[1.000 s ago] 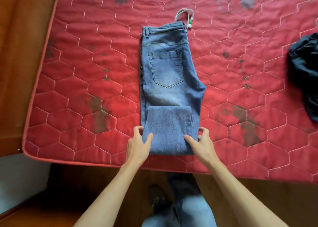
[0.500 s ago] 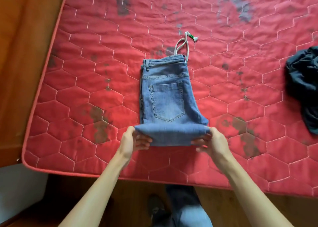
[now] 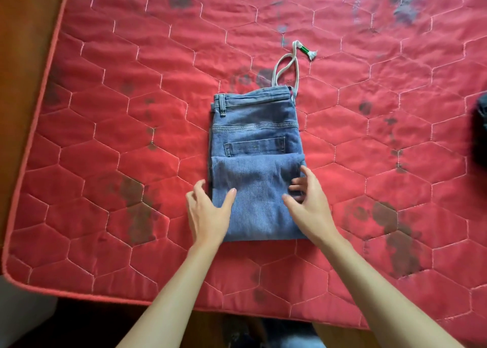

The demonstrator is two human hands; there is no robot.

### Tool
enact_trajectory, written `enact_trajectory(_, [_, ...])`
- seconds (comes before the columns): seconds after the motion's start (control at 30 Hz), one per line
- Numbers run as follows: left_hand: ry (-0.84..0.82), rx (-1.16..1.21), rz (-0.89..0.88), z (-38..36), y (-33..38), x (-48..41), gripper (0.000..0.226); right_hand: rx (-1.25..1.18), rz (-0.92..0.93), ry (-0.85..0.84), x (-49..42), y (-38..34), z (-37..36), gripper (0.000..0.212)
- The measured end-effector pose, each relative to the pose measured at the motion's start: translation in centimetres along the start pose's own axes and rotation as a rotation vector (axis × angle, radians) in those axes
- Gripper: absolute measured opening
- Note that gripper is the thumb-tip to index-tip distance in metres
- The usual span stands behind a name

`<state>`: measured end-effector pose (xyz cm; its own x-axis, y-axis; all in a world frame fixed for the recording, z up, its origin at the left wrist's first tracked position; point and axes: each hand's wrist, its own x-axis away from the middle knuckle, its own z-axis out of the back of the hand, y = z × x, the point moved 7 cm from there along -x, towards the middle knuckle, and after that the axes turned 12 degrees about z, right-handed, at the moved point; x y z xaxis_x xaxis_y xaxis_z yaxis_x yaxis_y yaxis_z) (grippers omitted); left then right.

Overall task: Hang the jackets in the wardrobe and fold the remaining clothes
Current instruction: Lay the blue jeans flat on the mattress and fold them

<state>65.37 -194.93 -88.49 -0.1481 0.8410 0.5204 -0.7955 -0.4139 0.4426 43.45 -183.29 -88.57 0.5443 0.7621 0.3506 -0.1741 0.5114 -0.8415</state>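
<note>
I find the jeans (image 3: 253,126) running near-to-far; my left hand (image 3: 208,216) and right hand (image 3: 308,208), fingers spread, rest on the near fold's sides.

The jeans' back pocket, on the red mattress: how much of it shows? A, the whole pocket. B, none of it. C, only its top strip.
C: the folded-up leg section of the jeans lies over the back pocket, leaving just its top strip showing.
</note>
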Motion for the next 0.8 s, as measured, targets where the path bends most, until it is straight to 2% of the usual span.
enact_trajectory(0.1, [0.005, -0.082, 0.024, 0.0, -0.4, 0.6, 0.064, 0.384, 0.13, -0.021, 2.4, 0.5, -0.4, 0.081])
enact_trajectory(0.17, [-0.026, -0.119, 0.029, 0.1, -0.8, 0.5, 0.059, 0.51, 0.075, 0.015, 4.0, 1.0, -0.4, 0.084])
enact_trajectory(0.37, [-0.209, -0.125, 0.107, -0.2, -3.7, 1.1, 0.059, 0.502, -0.09, 0.048, 6.9, 1.5, -0.3, 0.101])
enact_trajectory(0.43, [-0.251, -0.199, 0.111, 0.1, -4.8, 2.0, 0.06, 0.464, -0.238, 0.029, 8.3, 2.3, -0.1, 0.106])
enact_trajectory(0.47, [-0.261, -0.235, 0.114, 0.4, -5.4, 2.5, 0.06, 0.438, -0.316, 0.009, 9.1, 2.9, 0.0, 0.104])
enact_trajectory(0.53, [-0.275, -0.271, 0.136, 1.1, -6.8, 3.7, 0.058, 0.405, -0.402, -0.032, 10.7, 3.5, 0.4, 0.086])
enact_trajectory(0.6, [-0.292, -0.281, 0.144, 2.1, -7.8, 5.0, 0.055, 0.535, -0.406, -0.101, 12.3, 3.4, 1.3, 0.069])
enact_trajectory(0.67, [-0.325, -0.274, 0.162, 2.9, -8.9, 6.1, 0.054, 0.701, -0.366, -0.116, 13.5, 3.1, 2.7, 0.068])
enact_trajectory(0.7, [-0.356, -0.232, 0.185, 3.3, -9.6, 6.6, 0.055, 0.67, -0.357, -0.107, 14.1, 3.1, 3.3, 0.067])
enact_trajectory(0.8, [-0.472, -0.027, 0.254, 4.8, -11.0, 8.1, 0.055, 0.209, -0.433, -0.11, 16.1, 3.0, 3.7, 0.067])
